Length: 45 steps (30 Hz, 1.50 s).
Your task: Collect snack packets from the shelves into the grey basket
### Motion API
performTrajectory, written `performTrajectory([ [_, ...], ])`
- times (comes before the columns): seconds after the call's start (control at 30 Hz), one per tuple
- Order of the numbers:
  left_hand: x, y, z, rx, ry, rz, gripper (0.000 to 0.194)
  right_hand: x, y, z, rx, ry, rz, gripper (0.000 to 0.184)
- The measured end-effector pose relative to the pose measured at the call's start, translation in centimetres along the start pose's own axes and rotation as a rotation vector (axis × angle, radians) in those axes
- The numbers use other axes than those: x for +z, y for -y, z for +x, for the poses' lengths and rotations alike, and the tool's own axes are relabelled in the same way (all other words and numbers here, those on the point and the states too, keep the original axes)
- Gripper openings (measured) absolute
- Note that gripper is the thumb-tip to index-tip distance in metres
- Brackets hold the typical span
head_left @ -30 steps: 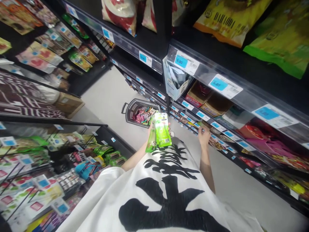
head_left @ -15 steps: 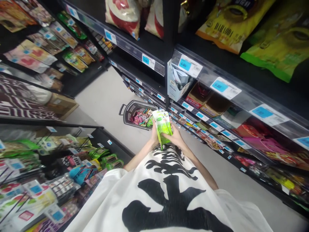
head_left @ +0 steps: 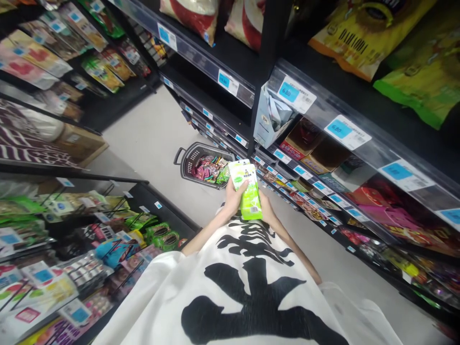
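Observation:
Two green and white snack packets (head_left: 251,199), overlapping, are held up in front of my chest. My left hand (head_left: 234,195) grips their left side, its thumb lying across the front. On the right edge of the packets rests my right hand (head_left: 265,205), closed round them with most of its fingers hidden behind. Just beyond the hands, a dark grey shopping basket (head_left: 187,167) stands on the floor, holding a heap of colourful small packets (head_left: 208,168).
Shelves with price tags (head_left: 295,93) and large yellow snack bags (head_left: 370,36) rise on my right. Hanging snack packs (head_left: 115,249) line the rack on my left. A cardboard box (head_left: 81,143) sits further ahead. Grey floor (head_left: 140,129) runs between the shelves.
The packets have turned so that a broad face with a barcode shows. My left thumb now crosses their front, while my right thumb has left it. The view has shifted slightly.

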State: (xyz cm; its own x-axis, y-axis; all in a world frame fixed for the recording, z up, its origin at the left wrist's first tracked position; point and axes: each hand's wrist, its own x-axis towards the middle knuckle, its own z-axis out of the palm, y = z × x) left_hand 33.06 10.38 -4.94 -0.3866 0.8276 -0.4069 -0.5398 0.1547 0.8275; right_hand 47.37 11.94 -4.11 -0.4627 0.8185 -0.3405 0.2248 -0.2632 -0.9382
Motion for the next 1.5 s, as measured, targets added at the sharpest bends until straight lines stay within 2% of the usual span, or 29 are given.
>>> performTrajectory([
  [0.1, 0.1, -0.8, 0.7, -0.027, -0.002, -0.002, 0.059, -0.4, 0.6, -0.2, 0.092, 0.09, 0.244, 0.076],
  [0.17, 0.1, -1.1, 1.0, -0.051, 0.03, 0.012, 0.063, -0.6, 0.8, -0.3, 0.097, 0.149, 0.26, 0.076],
  [0.23, 0.1, -1.2, 1.1, -0.033, 0.08, 0.053, 0.074, -0.4, 1.0, -0.4, 0.036, 0.106, 0.125, 0.07],
  [0.3, 0.2, -1.2, 1.1, 0.017, 0.101, 0.104, 0.088, 0.0, 1.3, -0.2, -0.004, -0.034, -0.089, 0.059],
  [0.4, 0.3, -1.1, 0.9, 0.035, 0.144, 0.186, 0.084, 0.7, 2.3, 0.0, -0.001, -0.166, -0.397, 0.047],
  [0.47, 0.5, -1.0, 0.9, -0.022, 0.217, 0.215, 0.074, 0.8, 3.3, -0.2, -0.022, -0.142, -0.542, 0.049],
  [0.53, 0.6, -1.0, 1.1, -0.121, 0.261, 0.181, 0.069, 0.5, 4.2, -0.6, -0.068, -0.059, -0.6, 0.052],
  [0.6, 0.7, -1.3, 1.6, -0.222, 0.271, 0.067, 0.067, -0.4, 4.7, -0.9, -0.111, 0.048, -0.531, 0.054],
  [0.67, 0.7, -2.0, 2.0, -0.322, 0.309, -0.097, 0.068, -2.0, 4.7, -0.6, -0.113, 0.063, -0.348, 0.045],
  [0.7, 0.7, -2.3, 2.1, -0.366, 0.337, -0.171, 0.069, -2.8, 4.5, -0.1, -0.096, 0.016, -0.244, 0.041],
  [0.8, 0.8, -2.9, 1.4, -0.482, 0.401, -0.277, 0.074, -5.1, 3.3, 2.4, -0.049, -0.247, -0.014, 0.042],
  [0.87, 1.0, -2.5, 0.2, -0.55, 0.421, -0.257, 0.075, -5.7, 2.5, 3.8, -0.004, -0.286, 0.097, 0.046],
  [0.9, 1.1, -2.2, -0.3, -0.592, 0.431, -0.227, 0.074, -5.7, 2.1, 4.1, 0.046, -0.228, 0.155, 0.049],
  [0.97, 0.9, -1.5, -1.2, -0.676, 0.444, -0.145, 0.072, -5.1, 1.8, 4.2, 0.187, -0.013, 0.265, 0.054],
  [1.03, 0.5, -0.8, -1.5, -0.73, 0.467, -0.055, 0.068, -4.4, 1.7, 3.6, 0.26, 0.184, 0.331, 0.057],
  [1.13, -0.3, -0.4, -1.1, -0.742, 0.527, 0.115, 0.06, -4.2, 1.9, 2.6, 0.175, 0.347, 0.358, 0.06],
  [1.23, -0.5, -0.4, -0.7, -0.679, 0.596, 0.309, 0.049, -5.8, 1.6, 1.8, 0.099, 0.42, 0.308, 0.058],
  [1.3, -0.3, -0.3, -0.6, -0.641, 0.691, 0.367, 0.045, -7.6, 0.8, 1.1, 0.081, 0.384, 0.222, 0.053],
  [1.37, -0.2, 0.2, -0.4, -0.598, 0.765, 0.371, 0.046, -9.6, -0.5, 0.1, 0.04, 0.277, 0.11, 0.047],
  [1.43, -0.4, 1.0, -0.1, -0.526, 0.706, 0.361, 0.049, -11.5, -2.5, -1.4, -0.036, 0.056, -0.025, 0.039],
  [1.5, -1.1, 1.8, 0.3, -0.451, 0.564, 0.37, 0.048, -13.1, -5.0, -2.9, -0.119, -0.263, -0.163, 0.034],
])
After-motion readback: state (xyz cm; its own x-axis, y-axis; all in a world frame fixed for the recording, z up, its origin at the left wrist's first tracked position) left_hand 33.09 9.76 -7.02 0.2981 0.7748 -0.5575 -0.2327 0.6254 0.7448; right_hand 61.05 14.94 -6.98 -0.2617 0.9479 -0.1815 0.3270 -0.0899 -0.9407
